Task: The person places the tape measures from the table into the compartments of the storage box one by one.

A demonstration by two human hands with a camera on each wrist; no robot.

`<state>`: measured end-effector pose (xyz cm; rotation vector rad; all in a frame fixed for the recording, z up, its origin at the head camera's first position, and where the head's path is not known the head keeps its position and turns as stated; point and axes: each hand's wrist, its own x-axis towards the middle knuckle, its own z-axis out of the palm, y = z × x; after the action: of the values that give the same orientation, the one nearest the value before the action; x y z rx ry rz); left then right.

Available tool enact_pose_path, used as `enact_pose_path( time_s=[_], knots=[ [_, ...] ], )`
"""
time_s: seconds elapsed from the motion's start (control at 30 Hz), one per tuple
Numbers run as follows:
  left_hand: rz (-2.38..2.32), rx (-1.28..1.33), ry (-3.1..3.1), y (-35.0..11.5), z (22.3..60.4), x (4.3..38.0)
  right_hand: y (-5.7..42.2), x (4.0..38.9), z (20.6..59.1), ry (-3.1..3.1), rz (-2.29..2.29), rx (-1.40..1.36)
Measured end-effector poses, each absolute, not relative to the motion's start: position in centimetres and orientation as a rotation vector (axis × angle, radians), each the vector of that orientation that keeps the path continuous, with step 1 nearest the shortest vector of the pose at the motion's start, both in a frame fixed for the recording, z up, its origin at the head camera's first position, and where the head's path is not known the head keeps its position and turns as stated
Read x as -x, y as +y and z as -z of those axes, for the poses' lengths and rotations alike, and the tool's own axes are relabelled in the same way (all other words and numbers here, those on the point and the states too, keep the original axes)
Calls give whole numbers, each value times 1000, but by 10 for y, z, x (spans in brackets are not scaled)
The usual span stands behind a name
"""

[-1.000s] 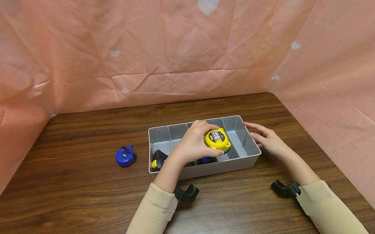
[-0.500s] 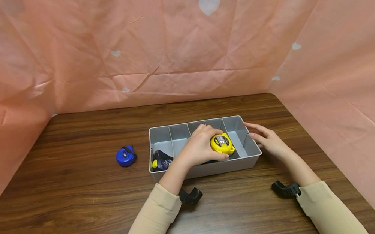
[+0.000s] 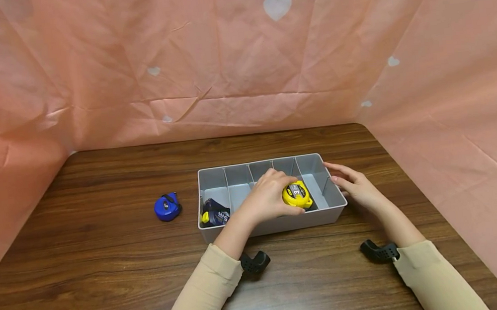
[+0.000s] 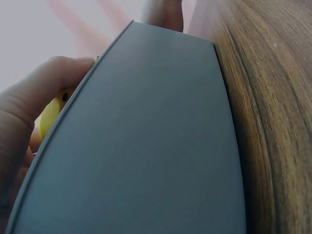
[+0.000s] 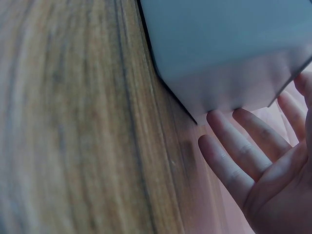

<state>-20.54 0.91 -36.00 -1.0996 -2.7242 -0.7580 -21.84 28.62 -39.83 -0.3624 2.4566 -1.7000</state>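
Note:
My left hand (image 3: 270,197) grips a yellow tape measure (image 3: 296,195) between thumb and fingers. It holds the tape measure within the grey divided box (image 3: 269,228), in the compartment second from the right end. In the left wrist view the thumb lies along the rim, and the yellow case (image 4: 48,117) shows just behind the wall (image 4: 141,131). At the box's right end, my right hand (image 3: 356,189) touches the end wall with extended fingers (image 5: 239,146). Dark blue and yellow tape measures (image 3: 216,214) lie in the leftmost compartment. My left hand and forearm hide part of the middle compartments.
A blue tape measure (image 3: 166,207) lies on the brown wooden table (image 3: 106,268), left of the box. Pink cloth (image 3: 223,77) hangs behind the table and along both sides. A black wrist mount (image 3: 255,262) sits under each forearm.
My left hand has moved slightly right and down with the yellow tape measure, bringing it lower into the box. The right hand stays at the end wall.

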Motion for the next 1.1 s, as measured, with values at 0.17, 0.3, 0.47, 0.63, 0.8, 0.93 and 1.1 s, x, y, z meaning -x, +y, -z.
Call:
enact_pose_path(
  time_s=[0.17, 0.3, 0.47, 0.63, 0.8, 0.93, 1.1],
  knots=[
    [744, 1109, -2726, 10, 361, 206, 286, 218, 398, 2470, 1683, 355],
    [740, 1109, -2733, 11, 362, 205, 287, 218, 398, 2471, 1682, 356],
    [713, 1126, -2730, 12, 363, 205, 287, 218, 398, 2467, 1692, 358],
    [656, 1172, -2726, 12, 363, 205, 287, 219, 399, 2459, 1705, 367],
    [579, 1184, -2731, 12, 365, 205, 287, 220, 400, 2462, 1708, 383],
    [496, 1222, -2736, 11, 368, 206, 287, 220, 400, 2462, 1704, 393],
    [444, 1257, -2751, 11, 368, 204, 287, 220, 400, 2469, 1686, 391]
  ],
)
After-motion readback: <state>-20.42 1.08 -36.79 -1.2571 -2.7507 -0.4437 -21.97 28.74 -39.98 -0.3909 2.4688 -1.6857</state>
